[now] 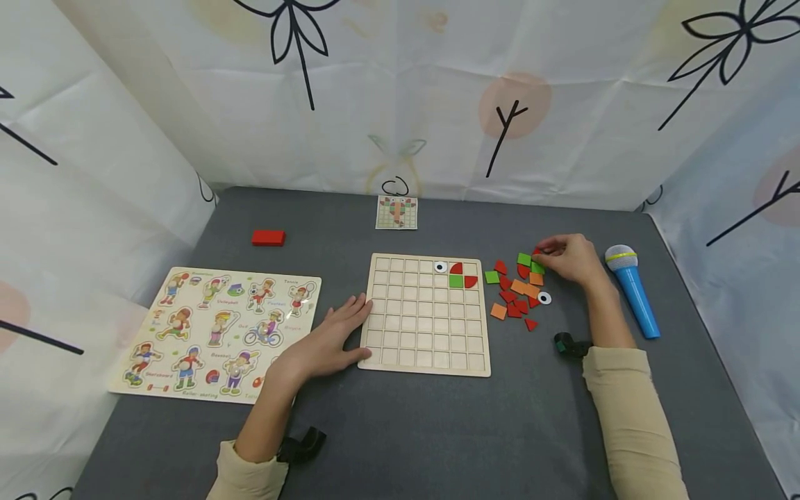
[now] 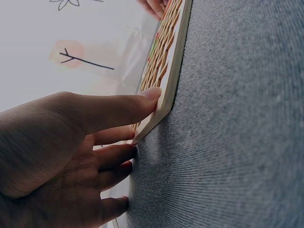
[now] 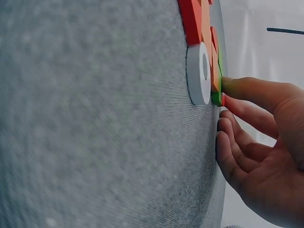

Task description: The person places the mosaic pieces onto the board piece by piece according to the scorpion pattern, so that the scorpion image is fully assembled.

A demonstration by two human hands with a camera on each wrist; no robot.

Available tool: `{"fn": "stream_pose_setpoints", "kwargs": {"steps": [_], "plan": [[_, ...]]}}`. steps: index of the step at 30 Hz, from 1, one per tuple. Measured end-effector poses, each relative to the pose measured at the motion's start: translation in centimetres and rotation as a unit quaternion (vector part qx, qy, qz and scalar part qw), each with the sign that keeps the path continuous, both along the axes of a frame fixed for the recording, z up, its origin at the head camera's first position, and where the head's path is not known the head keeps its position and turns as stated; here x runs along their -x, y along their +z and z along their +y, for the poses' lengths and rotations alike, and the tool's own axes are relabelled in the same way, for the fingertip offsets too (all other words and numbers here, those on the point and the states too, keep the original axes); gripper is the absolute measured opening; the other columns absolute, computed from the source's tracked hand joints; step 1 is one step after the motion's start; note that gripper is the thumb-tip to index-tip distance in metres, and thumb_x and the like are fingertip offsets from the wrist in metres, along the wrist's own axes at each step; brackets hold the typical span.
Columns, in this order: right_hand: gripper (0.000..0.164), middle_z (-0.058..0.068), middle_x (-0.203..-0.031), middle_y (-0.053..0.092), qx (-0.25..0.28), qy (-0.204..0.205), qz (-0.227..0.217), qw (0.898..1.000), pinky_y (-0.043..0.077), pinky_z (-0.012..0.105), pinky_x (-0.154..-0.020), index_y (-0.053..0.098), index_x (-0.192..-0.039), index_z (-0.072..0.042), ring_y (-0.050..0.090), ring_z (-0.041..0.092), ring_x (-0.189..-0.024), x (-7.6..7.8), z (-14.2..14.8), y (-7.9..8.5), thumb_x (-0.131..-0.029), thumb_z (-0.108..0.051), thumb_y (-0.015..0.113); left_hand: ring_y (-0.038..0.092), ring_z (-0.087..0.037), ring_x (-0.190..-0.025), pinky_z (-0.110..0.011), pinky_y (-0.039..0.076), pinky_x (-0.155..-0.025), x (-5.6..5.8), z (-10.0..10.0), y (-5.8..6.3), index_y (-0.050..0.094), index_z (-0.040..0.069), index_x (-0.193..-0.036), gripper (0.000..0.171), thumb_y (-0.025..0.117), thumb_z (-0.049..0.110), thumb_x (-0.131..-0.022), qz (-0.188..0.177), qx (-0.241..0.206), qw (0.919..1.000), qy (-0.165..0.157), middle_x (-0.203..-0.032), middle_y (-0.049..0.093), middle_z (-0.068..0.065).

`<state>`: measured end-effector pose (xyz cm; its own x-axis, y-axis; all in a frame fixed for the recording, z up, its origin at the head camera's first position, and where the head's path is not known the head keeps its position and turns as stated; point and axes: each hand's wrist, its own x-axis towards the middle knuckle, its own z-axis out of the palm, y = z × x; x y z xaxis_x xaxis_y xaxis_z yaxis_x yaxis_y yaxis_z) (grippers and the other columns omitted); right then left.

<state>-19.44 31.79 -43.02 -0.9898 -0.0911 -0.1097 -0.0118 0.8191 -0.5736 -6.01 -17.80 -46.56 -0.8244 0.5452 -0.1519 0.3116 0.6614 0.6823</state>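
My left hand [image 1: 334, 337] rests at the left edge of a wooden grid board [image 1: 406, 338], fingers extended. In the left wrist view its thumb [image 2: 151, 93] lies on the board's rim near a corner. On the board sit a white ring piece [image 1: 440, 267], two red quarter-round pieces and a green square [image 1: 456, 280]. At the far side of a loose pile, my right hand [image 1: 567, 257] pinches a small red piece [image 1: 537, 251] between thumb and index finger. Green squares [image 1: 524, 259] lie right at the thumb; the red piece is mostly hidden by the fingers.
Several red, orange and green pieces and a white ring [image 1: 544, 298] lie right of the board. A blue toy microphone [image 1: 637, 295] is at far right. A picture board [image 1: 215, 333] lies left, a red block [image 1: 268, 238] behind it. A small pattern card [image 1: 396, 212] lies at the back.
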Motion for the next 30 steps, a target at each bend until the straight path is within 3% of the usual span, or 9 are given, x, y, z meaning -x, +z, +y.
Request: {"fn": "stream_pose_setpoints", "kwargs": {"steps": [4, 7, 8, 10, 13, 17, 23, 30], "plan": [[0.044, 0.031, -0.121, 0.073, -0.008, 0.0, -0.006, 1.0, 0.048, 0.019, -0.073, 0.072, -0.127, 0.009, 0.07, 0.032, -0.1, 0.1, -0.1, -0.1, -0.101, -0.027, 0.075, 0.014, -0.044, -0.171, -0.076, 0.012, -0.132, -0.2, 0.6, 1.8, 0.029, 0.002, -0.171, 0.088, 0.077, 0.028, -0.101, -0.022, 0.02, 0.9995, 0.004, -0.181, 0.019, -0.022], [0.042, 0.031, -0.117, 0.074, -0.014, -0.004, 0.002, 1.0, 0.048, 0.018, -0.071, 0.073, -0.123, 0.009, 0.072, 0.032, -0.097, 0.2, -0.2, -0.3, -0.1, -0.026, 0.075, 0.015, -0.046, -0.17, -0.074, 0.012, -0.134, -0.3, 0.9, 2.7, 0.029, -0.001, -0.17, 0.088, 0.077, 0.022, -0.101, -0.035, 0.04, 0.9986, 0.009, -0.181, 0.018, -0.022], [0.042, 0.03, -0.116, 0.074, -0.017, -0.005, 0.006, 1.0, 0.048, 0.018, -0.07, 0.073, -0.122, 0.01, 0.072, 0.032, -0.096, 0.2, -0.2, -0.3, -0.1, -0.026, 0.075, 0.015, -0.046, -0.17, -0.074, 0.013, -0.133, -0.3, 0.9, 2.7, 0.029, -0.001, -0.17, 0.087, 0.077, 0.022, -0.101, -0.033, 0.041, 0.9986, 0.009, -0.181, 0.019, -0.022], [0.042, 0.03, -0.113, 0.075, -0.023, -0.008, 0.012, 1.0, 0.048, 0.017, -0.068, 0.073, -0.119, 0.011, 0.072, 0.031, -0.093, 0.2, -0.2, -0.4, -0.1, -0.026, 0.074, 0.015, -0.042, -0.171, -0.074, 0.013, -0.133, -0.1, 0.6, 1.5, 0.029, 0.002, -0.171, 0.087, 0.076, 0.027, -0.102, -0.016, 0.028, 0.9994, 0.007, -0.181, 0.02, -0.021], [0.042, 0.031, -0.112, 0.074, -0.026, -0.014, 0.015, 0.999, 0.048, 0.018, -0.068, 0.072, -0.118, 0.012, 0.071, 0.032, -0.092, 0.0, -0.2, -0.3, -0.1, -0.026, 0.073, 0.014, -0.043, -0.171, -0.076, 0.012, -0.132, -0.2, 0.4, 1.4, 0.03, 0.003, -0.171, 0.088, 0.076, 0.028, -0.101, -0.016, 0.01, 0.9998, 0.005, -0.181, 0.02, -0.021], [0.038, 0.029, -0.108, 0.074, -0.017, -0.012, 0.035, 0.999, 0.046, 0.017, -0.065, 0.072, -0.115, 0.011, 0.067, 0.021, -0.084, -0.3, -0.5, -0.1, -0.101, -0.024, 0.072, 0.014, -0.046, -0.17, -0.077, 0.011, -0.131, -0.2, 0.5, 1.8, 0.03, 0.002, -0.17, 0.089, 0.078, 0.027, -0.1, -0.026, 0.005, 0.9996, 0.004, -0.181, 0.02, -0.023], [0.034, 0.026, -0.102, 0.077, 0.009, 0.027, 0.071, 0.997, 0.048, 0.017, -0.064, 0.075, -0.115, 0.008, 0.063, 0.006, -0.075, -1.0, -2.4, 0.0, -0.1, -0.022, 0.075, 0.013, -0.042, -0.171, -0.078, 0.012, -0.13, 0.0, 0.2, 0.6, 0.03, 0.005, -0.172, 0.091, 0.078, 0.034, -0.1, -0.012, -0.006, 0.9999, 0.001, -0.182, 0.019, -0.02], [0.029, 0.022, -0.098, 0.079, 0.037, 0.066, 0.071, 0.995, 0.052, 0.022, -0.07, 0.076, -0.119, 0.004, 0.072, 0.024, -0.081, -2.2, -6.1, 0.3, -0.1, -0.018, 0.076, 0.015, -0.046, -0.17, -0.076, 0.013, -0.132, -0.3, 0.6, 2.3, 0.03, 0.002, -0.17, 0.088, 0.078, 0.026, -0.1, -0.028, 0.019, 0.9994, 0.007, -0.181, 0.02, -0.022]]}}
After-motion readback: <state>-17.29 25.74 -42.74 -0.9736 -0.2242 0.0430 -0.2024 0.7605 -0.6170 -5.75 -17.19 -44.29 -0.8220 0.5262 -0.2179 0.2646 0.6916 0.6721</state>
